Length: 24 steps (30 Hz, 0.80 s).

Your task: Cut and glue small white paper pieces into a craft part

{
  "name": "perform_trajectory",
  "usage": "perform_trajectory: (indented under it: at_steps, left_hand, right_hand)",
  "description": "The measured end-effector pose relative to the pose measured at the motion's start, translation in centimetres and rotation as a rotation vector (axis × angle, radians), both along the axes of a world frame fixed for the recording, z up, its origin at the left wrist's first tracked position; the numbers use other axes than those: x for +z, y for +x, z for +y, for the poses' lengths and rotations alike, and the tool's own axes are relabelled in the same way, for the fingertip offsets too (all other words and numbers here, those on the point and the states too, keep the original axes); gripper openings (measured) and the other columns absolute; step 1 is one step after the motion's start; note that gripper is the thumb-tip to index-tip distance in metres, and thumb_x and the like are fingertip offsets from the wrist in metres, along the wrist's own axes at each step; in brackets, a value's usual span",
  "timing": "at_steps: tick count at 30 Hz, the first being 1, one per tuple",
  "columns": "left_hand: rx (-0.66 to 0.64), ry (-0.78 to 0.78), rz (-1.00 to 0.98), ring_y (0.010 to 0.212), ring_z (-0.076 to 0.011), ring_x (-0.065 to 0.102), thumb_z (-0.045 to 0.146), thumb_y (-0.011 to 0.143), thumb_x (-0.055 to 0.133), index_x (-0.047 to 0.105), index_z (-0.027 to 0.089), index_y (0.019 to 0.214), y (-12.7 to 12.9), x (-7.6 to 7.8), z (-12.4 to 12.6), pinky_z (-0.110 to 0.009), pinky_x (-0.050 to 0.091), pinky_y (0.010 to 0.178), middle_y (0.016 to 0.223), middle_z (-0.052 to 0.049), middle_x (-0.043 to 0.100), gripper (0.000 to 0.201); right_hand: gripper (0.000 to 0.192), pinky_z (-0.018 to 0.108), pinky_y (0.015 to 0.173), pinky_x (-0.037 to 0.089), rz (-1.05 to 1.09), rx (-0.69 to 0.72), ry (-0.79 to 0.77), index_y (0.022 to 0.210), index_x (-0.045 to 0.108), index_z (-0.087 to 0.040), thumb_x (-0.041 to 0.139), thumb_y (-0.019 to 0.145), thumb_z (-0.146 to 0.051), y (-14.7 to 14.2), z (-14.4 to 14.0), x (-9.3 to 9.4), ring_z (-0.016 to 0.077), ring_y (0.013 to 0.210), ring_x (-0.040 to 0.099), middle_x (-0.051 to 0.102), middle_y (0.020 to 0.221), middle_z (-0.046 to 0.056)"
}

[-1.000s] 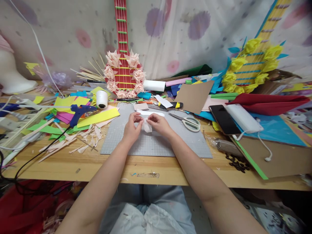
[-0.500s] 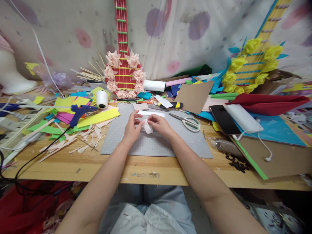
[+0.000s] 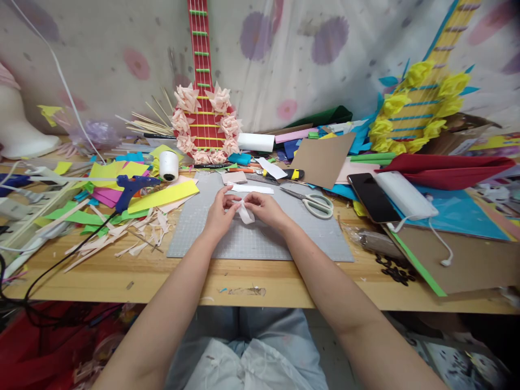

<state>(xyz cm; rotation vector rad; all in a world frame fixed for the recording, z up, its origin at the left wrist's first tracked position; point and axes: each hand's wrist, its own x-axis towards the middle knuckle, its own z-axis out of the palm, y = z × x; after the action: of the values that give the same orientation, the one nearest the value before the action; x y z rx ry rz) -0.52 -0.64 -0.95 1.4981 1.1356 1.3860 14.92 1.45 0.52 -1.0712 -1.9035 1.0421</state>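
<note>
A curled white paper strip [image 3: 246, 214] is pinched between both hands, low over the grey cutting mat [image 3: 260, 238]. My left hand [image 3: 221, 211] is closed on the strip's left part with thumb and fingertips. From the other side my right hand [image 3: 266, 209] pinches it too, and the loose loop hangs down between them. Just beyond the fingers lies a flat white paper strip [image 3: 252, 189] on the mat. Scissors [image 3: 312, 203] with pale handles rest to the right of my right hand. The fingertips partly cover the paper they grip.
To the left lie a blue glue gun [image 3: 130, 189] with its black cord and peach paper scraps [image 3: 150, 233]. A yellow-black cutter [image 3: 290, 174] and brown cardboard [image 3: 323, 160] are behind the mat. A phone [image 3: 371, 197] sits right. A red paper guitar [image 3: 205, 124] stands at the back.
Both hands stay in place with the white strip. The loop between them has turned slightly, and the whole view has shifted a little.
</note>
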Motion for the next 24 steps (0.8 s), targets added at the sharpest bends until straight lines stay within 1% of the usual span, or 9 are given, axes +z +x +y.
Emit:
perform_trajectory:
  at_steps: [4, 7, 9, 13, 18, 24]
  left_hand:
    - [0.013, -0.025, -0.047, 0.073, -0.0123, 0.056, 0.020, 0.066, 0.062, 0.044, 0.021, 0.114, 0.06, 0.06, 0.01, -0.028, 0.042, 0.073, 0.086, -0.003, 0.062, 0.050]
    - [-0.012, -0.062, -0.082, 0.070, -0.0114, 0.056, 0.019, 0.065, 0.063, 0.042, 0.022, 0.119, 0.07, 0.16, -0.05, -0.028, 0.042, 0.072, 0.091, -0.003, 0.063, 0.058]
    - [-0.037, -0.083, -0.086, 0.073, -0.0120, 0.056, 0.018, 0.065, 0.062, 0.042, 0.022, 0.120, 0.08, 0.26, -0.14, -0.027, 0.041, 0.073, 0.094, -0.004, 0.063, 0.059]
    - [-0.068, -0.112, -0.071, 0.079, -0.0137, 0.057, 0.020, 0.066, 0.062, 0.047, 0.020, 0.115, 0.11, 0.30, -0.25, -0.027, 0.041, 0.075, 0.088, -0.004, 0.064, 0.051]
    - [-0.054, -0.085, -0.062, 0.074, -0.0125, 0.057, 0.021, 0.067, 0.060, 0.046, 0.020, 0.110, 0.09, -0.09, 0.00, -0.027, 0.042, 0.072, 0.080, -0.001, 0.063, 0.045]
    - [-0.041, -0.071, -0.052, 0.072, -0.0120, 0.057, 0.021, 0.068, 0.060, 0.043, 0.020, 0.107, 0.08, -0.29, 0.18, -0.027, 0.042, 0.070, 0.077, 0.000, 0.062, 0.043]
  right_hand:
    - [0.013, 0.024, 0.062, 0.038, -0.003, 0.000, 0.006, 0.076, 0.055, -0.017, 0.050, 0.074, -0.029, 0.00, -0.10, 0.11, 0.0110, 0.065, 0.051, 0.058, 0.073, -0.001]
    - [0.012, 0.024, 0.063, 0.038, -0.016, 0.007, 0.021, 0.076, 0.055, -0.017, 0.049, 0.074, -0.028, 0.03, -0.14, 0.13, 0.0111, 0.066, 0.050, 0.058, 0.073, -0.001]
    - [0.012, 0.024, 0.064, 0.038, -0.029, 0.014, 0.037, 0.075, 0.055, -0.017, 0.049, 0.074, -0.028, 0.07, -0.15, 0.13, 0.0114, 0.067, 0.050, 0.058, 0.073, -0.001]
    - [0.012, 0.025, 0.065, 0.038, -0.075, 0.009, 0.057, 0.076, 0.056, -0.018, 0.049, 0.075, -0.028, 0.24, -0.22, 0.19, 0.0120, 0.068, 0.051, 0.059, 0.074, 0.000]
    - [0.013, 0.025, 0.065, 0.037, -0.169, -0.028, 0.090, 0.077, 0.057, -0.019, 0.049, 0.075, -0.029, 0.44, -0.38, 0.35, 0.0119, 0.066, 0.051, 0.061, 0.074, 0.000]
    - [0.014, 0.025, 0.063, 0.037, -0.194, -0.043, 0.113, 0.079, 0.058, -0.019, 0.048, 0.076, -0.029, 0.42, -0.42, 0.25, 0.0121, 0.066, 0.051, 0.061, 0.075, 0.001]
